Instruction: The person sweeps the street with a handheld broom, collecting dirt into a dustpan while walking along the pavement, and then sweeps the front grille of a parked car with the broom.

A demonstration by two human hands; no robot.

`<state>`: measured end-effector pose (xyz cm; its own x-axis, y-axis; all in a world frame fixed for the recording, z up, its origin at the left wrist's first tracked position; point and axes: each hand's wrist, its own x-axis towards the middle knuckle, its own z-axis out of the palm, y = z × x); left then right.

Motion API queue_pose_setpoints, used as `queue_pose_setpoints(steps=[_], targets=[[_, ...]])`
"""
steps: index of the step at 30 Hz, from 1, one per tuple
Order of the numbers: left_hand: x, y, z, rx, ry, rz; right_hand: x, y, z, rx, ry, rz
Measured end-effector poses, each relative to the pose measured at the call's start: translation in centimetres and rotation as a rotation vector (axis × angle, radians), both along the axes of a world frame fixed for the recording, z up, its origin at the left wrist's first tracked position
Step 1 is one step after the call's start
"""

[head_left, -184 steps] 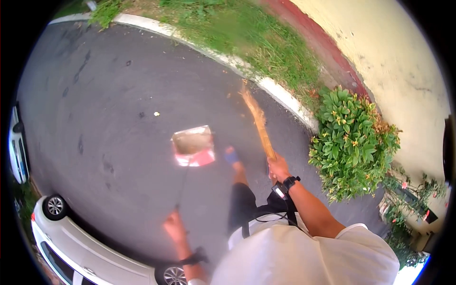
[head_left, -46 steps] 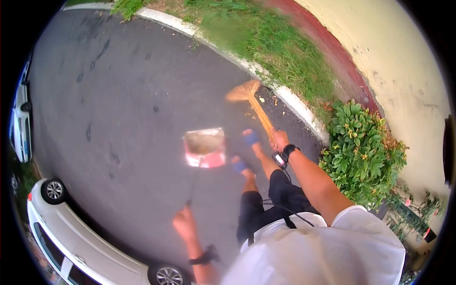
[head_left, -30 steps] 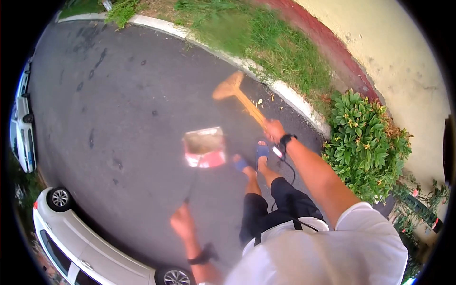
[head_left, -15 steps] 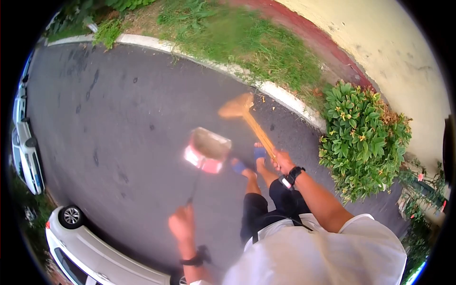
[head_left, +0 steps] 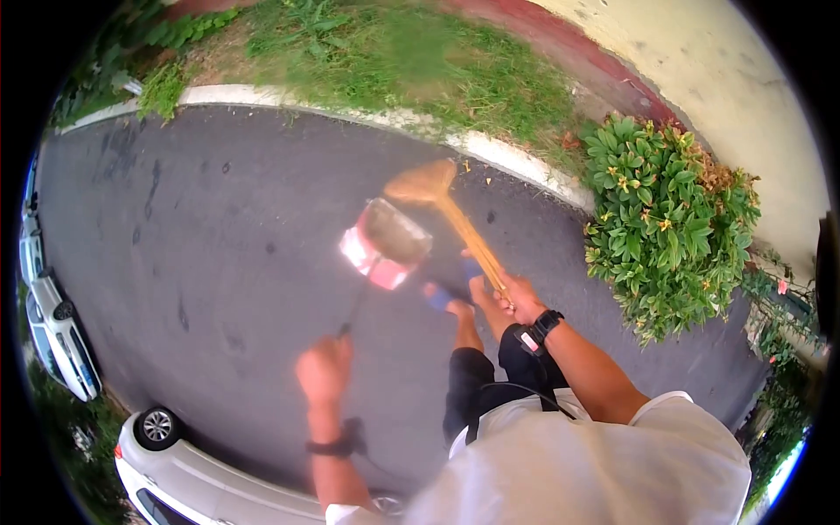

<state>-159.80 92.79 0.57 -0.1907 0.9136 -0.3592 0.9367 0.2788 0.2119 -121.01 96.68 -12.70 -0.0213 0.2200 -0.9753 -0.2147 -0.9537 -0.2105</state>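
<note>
My right hand [head_left: 520, 298] is closed round the handle of a straw broom [head_left: 423, 185], which points up and left with its bristle head near the white kerb. My left hand [head_left: 324, 369], somewhat blurred, grips the thin dark handle of a dustpan [head_left: 388, 243]. The pan is red and white with a greyish inside, and its open side faces the broom head. A small gap shows between pan and bristles. What lies inside the pan is too blurred to make out.
Grey asphalt [head_left: 219, 245] surrounds my feet in blue slippers [head_left: 439, 297]. A white kerb [head_left: 516, 162] borders grass ahead. On the right grows a leafy bush [head_left: 669, 227] beside a cream wall [head_left: 744, 96]. A pale car [head_left: 219, 477] stands at lower left, other cars [head_left: 66, 337] farther left.
The dustpan and my left hand have moved up, bringing the pan closer to the broom head. The broom has shifted slightly left and up. The whole view has turned a little.
</note>
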Motion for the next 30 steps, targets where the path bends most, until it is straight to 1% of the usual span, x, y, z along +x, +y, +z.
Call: queue_pose_setpoints(steps=[2, 5, 7, 8, 9, 13, 16, 17, 20, 22, 24, 27, 30], targets=[[0.0, 1.2, 0.0, -0.013, -0.011, -0.008, 1.1, 1.1, -0.9, 0.006, -0.058, 0.022], [0.2, 2.0, 0.2, -0.047, -0.019, 0.011, 1.7, 2.2, -5.0, -0.009, -0.039, -0.065], [0.2, 1.9, -0.2, -0.042, -0.048, 0.055, 1.0, 0.3, -9.0, -0.011, 0.086, -0.112], [0.4, 1.8, -0.4, -0.039, -0.065, 0.077, 0.6, -0.6, -9.8, -0.011, 0.145, -0.136], [0.4, 2.0, -0.5, -0.049, -0.068, 0.076, -1.6, 0.5, -5.1, -0.048, 0.117, -0.180], [0.6, 0.8, -0.2, -0.092, -0.043, 0.101, -1.4, -2.1, -1.2, -0.110, 0.148, -0.182], [0.5, 1.8, 0.2, -0.096, -0.055, 0.117, 0.6, -2.6, 0.4, -0.095, 0.122, -0.165], [0.5, 1.8, 0.3, -0.092, -0.060, 0.124, 1.2, -2.2, 0.5, -0.131, 0.062, -0.183], [-0.1, 1.3, -0.1, -0.049, -0.058, 0.058, 2.5, -1.3, -2.1, -0.098, -0.003, -0.283], [-0.2, 1.4, -0.1, -0.053, -0.048, 0.046, 2.8, -1.3, -6.4, -0.062, 0.105, -0.433], [-0.1, 1.5, 0.1, -0.072, -0.051, 0.070, 0.7, -0.8, -8.5, -0.076, 0.181, -0.626], [0.5, 1.6, 0.2, -0.104, -0.064, 0.134, -4.0, -1.1, -7.8, -0.086, 0.477, -0.641], [0.2, 1.8, -0.1, -0.101, -0.071, 0.142, -5.5, -2.4, -5.5, -0.183, 0.622, -0.662]])
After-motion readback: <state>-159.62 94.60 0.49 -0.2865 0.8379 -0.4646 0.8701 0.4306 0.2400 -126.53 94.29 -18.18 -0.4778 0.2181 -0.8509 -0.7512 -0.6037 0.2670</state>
